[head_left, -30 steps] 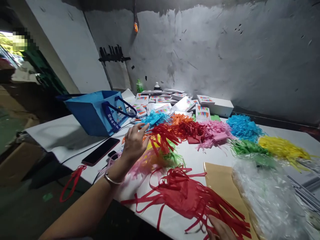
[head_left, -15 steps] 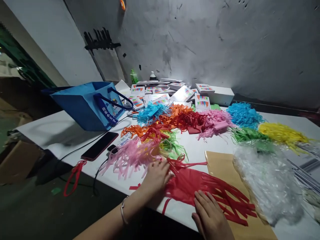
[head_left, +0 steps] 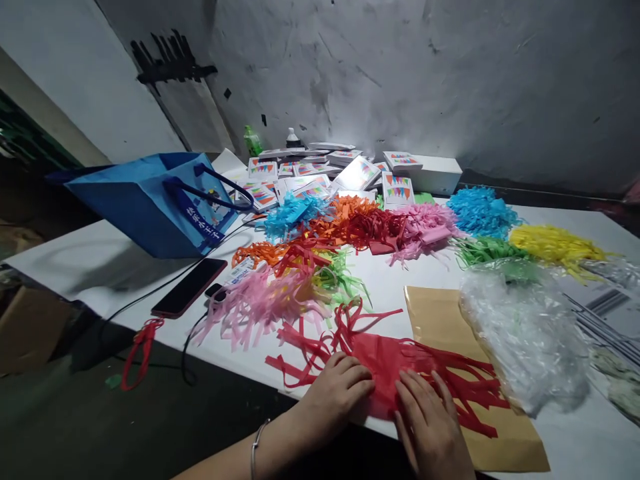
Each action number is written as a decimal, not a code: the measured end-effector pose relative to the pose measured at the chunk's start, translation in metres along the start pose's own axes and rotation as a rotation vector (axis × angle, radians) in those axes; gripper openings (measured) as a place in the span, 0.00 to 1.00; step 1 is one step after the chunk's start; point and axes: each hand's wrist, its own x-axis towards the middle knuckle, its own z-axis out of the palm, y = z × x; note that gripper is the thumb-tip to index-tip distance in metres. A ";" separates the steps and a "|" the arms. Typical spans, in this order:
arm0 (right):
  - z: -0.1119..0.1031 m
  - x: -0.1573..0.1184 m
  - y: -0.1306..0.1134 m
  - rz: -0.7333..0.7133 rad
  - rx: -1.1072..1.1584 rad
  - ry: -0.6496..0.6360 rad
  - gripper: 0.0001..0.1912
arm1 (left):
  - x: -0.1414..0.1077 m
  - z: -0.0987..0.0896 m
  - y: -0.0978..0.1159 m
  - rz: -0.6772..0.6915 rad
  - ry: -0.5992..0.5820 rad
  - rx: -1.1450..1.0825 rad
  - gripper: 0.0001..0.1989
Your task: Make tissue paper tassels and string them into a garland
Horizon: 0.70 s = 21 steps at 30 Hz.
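Red paper, long axis sideways, fringed left and right, lies under left hand and right hand, grip unclear.

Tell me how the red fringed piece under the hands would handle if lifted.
The red fringed piece would probably be floppy: its narrow strips bend, curl and cross loosely. It is likely light for its size, since its middle looks like a thin sheet. The strips may tangle, as several overlap beyond the left hand and right hand.
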 end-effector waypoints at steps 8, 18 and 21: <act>-0.006 0.005 -0.001 0.138 0.189 -0.022 0.13 | -0.001 -0.008 0.007 -0.144 -0.013 -0.029 0.10; 0.017 0.053 0.009 0.506 0.057 -0.152 0.09 | 0.050 -0.014 -0.004 -0.570 -0.228 0.225 0.11; 0.013 0.057 0.015 0.544 -0.077 -0.127 0.06 | 0.051 -0.011 -0.005 -0.583 -0.246 0.244 0.10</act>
